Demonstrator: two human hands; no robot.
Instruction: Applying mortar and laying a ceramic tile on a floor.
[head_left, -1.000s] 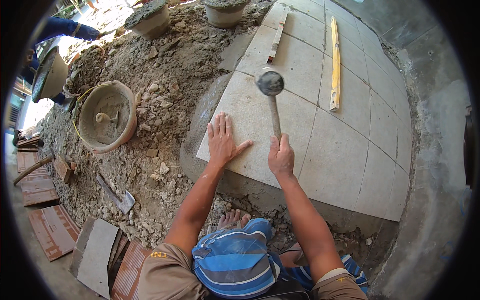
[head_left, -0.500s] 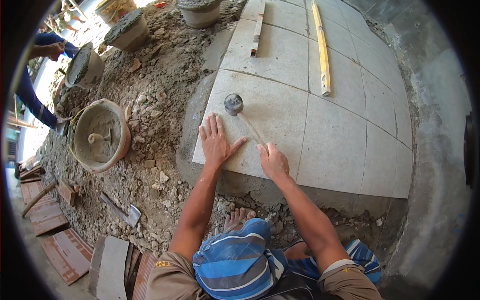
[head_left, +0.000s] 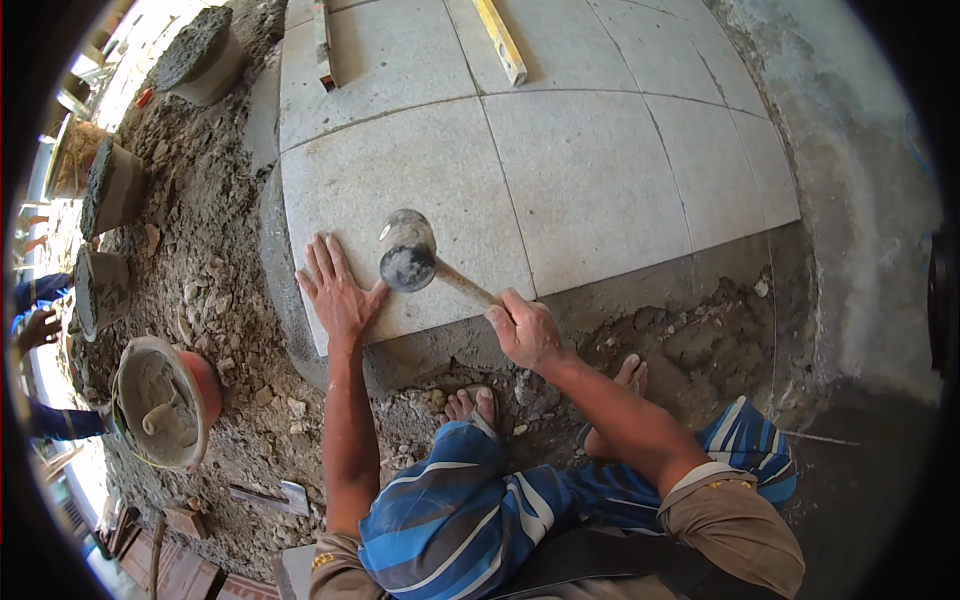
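Observation:
My left hand (head_left: 343, 300) lies flat with spread fingers on the near left corner of a pale floor tile (head_left: 420, 160). In my closed right hand (head_left: 527, 328) is the wooden handle of a rubber mallet (head_left: 408, 255). Its dark, dusty head hangs above the same tile, just right of my left thumb; whether it touches the tile I cannot tell. Wet grey mortar (head_left: 430, 352) shows along the tile's near edge. More tiles of the same kind (head_left: 600, 170) join it on the right and behind.
A yellow spirit level (head_left: 500, 40) and a narrow straight bar (head_left: 324, 50) lie on the far tiles. Left are a mortar bucket with a scoop (head_left: 165, 400), several filled buckets (head_left: 112, 190), rubble and a hammer-like tool (head_left: 290, 498). Another person's hand (head_left: 40, 330) is at the left edge.
The view has shifted, so the tiles and buckets sit further left and the level higher up. The mallet head looks larger and raised nearer the camera. My left hand stays flat on the tile.

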